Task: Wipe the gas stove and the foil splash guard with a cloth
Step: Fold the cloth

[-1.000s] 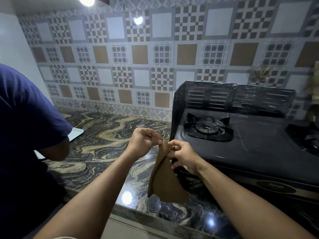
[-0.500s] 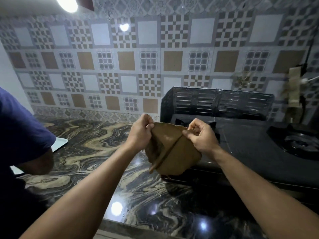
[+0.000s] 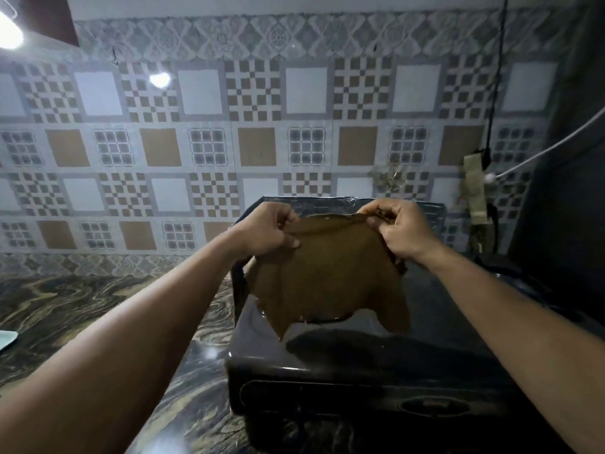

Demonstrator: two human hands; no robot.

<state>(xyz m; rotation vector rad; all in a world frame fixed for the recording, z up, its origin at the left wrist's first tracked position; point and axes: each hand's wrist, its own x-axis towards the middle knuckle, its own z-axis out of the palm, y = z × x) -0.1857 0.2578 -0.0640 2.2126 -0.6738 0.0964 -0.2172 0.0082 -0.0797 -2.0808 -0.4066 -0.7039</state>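
Head view. Both hands hold a brown cloth (image 3: 330, 273) spread out in the air above the black gas stove (image 3: 376, 362). The left hand (image 3: 266, 232) pinches the cloth's upper left corner between thumb and curled fingers; the right hand (image 3: 401, 229) pinches the upper right corner in the same way. The cloth hangs as a flat sheet between them, and its ragged lower edge ends above the stove top; whether it touches that surface cannot be told, though a dark shadow lies on the stove just below it. The foil splash guard (image 3: 432, 211) stands at the back of the stove, largely hidden by the cloth and hands, with only its top edge and right end showing. The stove rests on a marbled tabletop (image 3: 65, 309) against a patterned tile wall (image 3: 203, 149). The burners are hidden or lost in the dim light.

Progress, as a judgement: the cloth is opened and held ready, but it is pressed against neither stove nor guard, so wiping appears not yet begun. No wiped streaks can be made out on the dark surfaces. Left to do: both the stove top and the foil guard, that is, nearly the whole task.
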